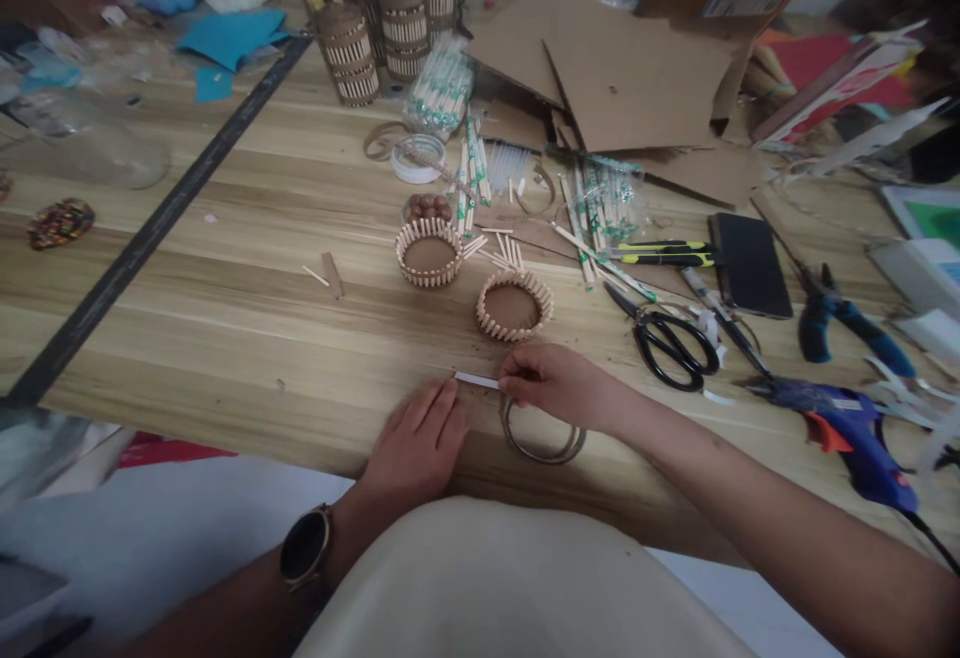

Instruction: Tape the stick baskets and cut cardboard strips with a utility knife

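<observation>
A narrow strip with a white face [477,380] lies along the table near its front edge. My right hand [551,385] is closed, pinching the strip's right end between thumb and fingers. Flat on the wood, my left hand [424,433] has its fingers stretched out, the tips at the strip's left end. Below my right hand rests a loose coil of brown strip [545,458]; whether it joins the white-faced piece is hidden by the fingers. Just beyond stand two round brown trays ringed with short wooden sticks, a nearer one [515,306] and a farther one [429,253].
Black-handled scissors [675,346], a phone [750,266], pliers [825,318] and a blue glue gun [847,428] lie to the right. Beyond the trays are loose sticks, a tape roll [418,158] and wrapped chopsticks [442,88]. Stick-covered lanterns [349,53] and cardboard [622,68] stand behind.
</observation>
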Tool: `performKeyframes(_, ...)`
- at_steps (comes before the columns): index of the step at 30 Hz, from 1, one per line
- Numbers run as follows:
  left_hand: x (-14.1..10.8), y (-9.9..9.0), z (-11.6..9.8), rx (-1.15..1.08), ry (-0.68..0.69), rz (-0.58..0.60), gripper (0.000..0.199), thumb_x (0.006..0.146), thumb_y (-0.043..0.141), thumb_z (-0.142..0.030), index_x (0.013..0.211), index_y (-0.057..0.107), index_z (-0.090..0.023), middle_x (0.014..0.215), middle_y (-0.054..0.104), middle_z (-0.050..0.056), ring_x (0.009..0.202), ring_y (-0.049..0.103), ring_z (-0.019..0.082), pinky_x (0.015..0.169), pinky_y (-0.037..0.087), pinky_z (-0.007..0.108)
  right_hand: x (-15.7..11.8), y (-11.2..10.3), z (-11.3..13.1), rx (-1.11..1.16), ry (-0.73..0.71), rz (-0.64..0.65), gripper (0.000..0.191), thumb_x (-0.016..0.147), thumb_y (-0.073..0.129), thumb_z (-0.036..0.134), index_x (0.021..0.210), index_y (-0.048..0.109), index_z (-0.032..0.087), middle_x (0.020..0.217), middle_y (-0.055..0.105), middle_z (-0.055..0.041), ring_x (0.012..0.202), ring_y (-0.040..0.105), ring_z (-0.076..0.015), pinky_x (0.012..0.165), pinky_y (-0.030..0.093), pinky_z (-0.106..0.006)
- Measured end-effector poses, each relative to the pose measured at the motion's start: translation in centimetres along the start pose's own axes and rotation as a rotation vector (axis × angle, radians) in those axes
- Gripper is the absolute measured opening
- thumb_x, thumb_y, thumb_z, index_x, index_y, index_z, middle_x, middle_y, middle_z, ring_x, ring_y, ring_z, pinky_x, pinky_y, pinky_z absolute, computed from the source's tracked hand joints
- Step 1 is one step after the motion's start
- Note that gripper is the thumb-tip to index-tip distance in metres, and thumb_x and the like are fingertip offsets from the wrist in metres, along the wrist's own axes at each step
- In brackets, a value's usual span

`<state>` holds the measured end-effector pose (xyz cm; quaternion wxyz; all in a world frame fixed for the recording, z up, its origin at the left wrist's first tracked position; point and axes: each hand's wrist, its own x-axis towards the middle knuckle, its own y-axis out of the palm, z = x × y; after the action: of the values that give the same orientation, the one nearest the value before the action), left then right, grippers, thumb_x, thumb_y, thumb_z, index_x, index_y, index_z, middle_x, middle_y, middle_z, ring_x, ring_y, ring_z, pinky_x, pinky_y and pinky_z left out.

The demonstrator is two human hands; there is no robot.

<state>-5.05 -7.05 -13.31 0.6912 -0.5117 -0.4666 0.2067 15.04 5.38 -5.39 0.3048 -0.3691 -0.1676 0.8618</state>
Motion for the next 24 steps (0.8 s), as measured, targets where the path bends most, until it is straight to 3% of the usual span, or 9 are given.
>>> performKeyframes(13, -0.07, -0.05, 0.16, 0.014, 0.060, -0.016, 0.018, 0.101, 0.054, -0.019, 0.107, 0.068, -0.009, 0.116, 0.075, 0.017, 0.112, 0.069, 0.026, 0.094, 0.057, 0.037, 0.09, 0.13, 0.57, -0.082, 0.010, -0.011, 0.018, 0.087, 0.056, 0.020, 0.072, 0.065, 0.018, 0.063, 0.061, 0.0008, 0.061, 0.052, -0.0145, 0.058, 0.035, -0.026)
performKeyframes(24, -0.24, 0.15, -0.08, 0.009, 0.027, 0.091, 0.025, 0.102, 0.048, -0.019, 0.113, 0.068, -0.010, 0.131, 0.069, 0.017, 0.118, 0.067, 0.026, 0.098, 0.053, 0.037, 0.23, -0.02, 0.99, -0.144, 0.013, -0.011, 0.021, 0.086, 0.056, 0.015, 0.067, 0.066, 0.019, 0.062, 0.062, 0.0005, 0.060, 0.051, -0.0137, 0.056, 0.032, -0.025)
